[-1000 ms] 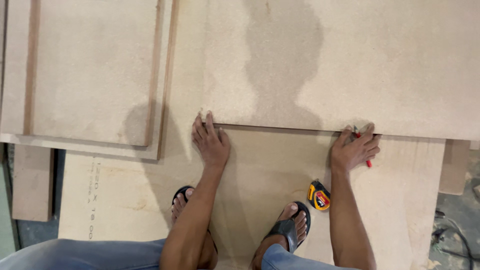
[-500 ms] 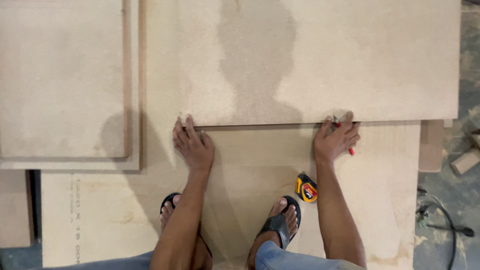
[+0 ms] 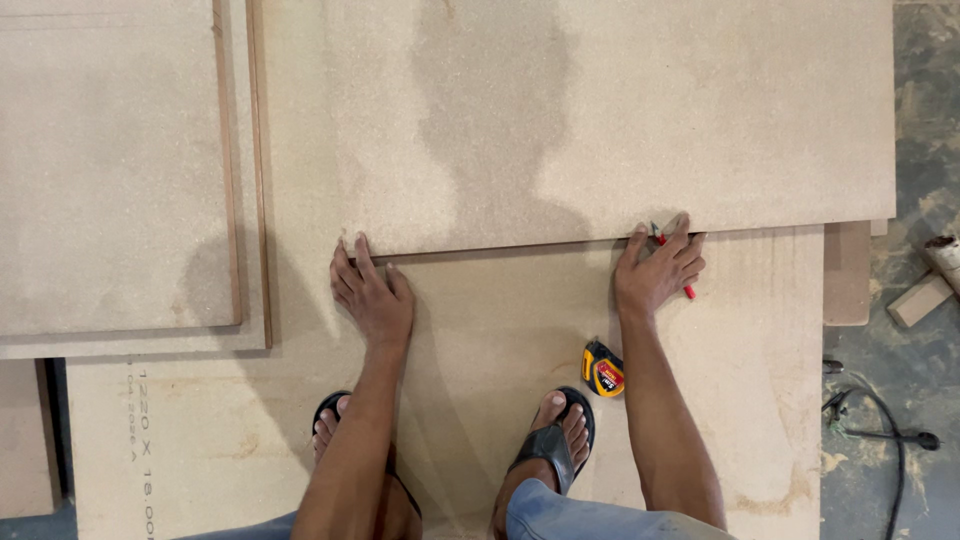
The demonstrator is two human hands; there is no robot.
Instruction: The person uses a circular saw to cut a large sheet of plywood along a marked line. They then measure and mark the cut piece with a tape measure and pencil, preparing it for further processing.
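Note:
A large tan fibreboard panel (image 3: 600,110) lies on top of a bigger board (image 3: 480,340) on the floor. My left hand (image 3: 368,296) presses its fingertips against the panel's near edge, fingers together and holding nothing. My right hand (image 3: 658,268) also rests at that edge, further right, and holds a red pencil (image 3: 674,262) between its fingers. A yellow and black tape measure (image 3: 603,369) lies on the lower board just below my right hand, beside my right foot in a black sandal (image 3: 553,443).
Another stack of boards (image 3: 120,170) with a wooden strip along its edge lies at the left. At the right are bare concrete floor, a black cable (image 3: 885,420), small wood offcuts (image 3: 918,298) and a narrow board end (image 3: 848,272).
The view has shifted so the boards and hands sit more to the left and lower in frame. Both hands remain on the panel's near edge, the pencil still in my right hand.

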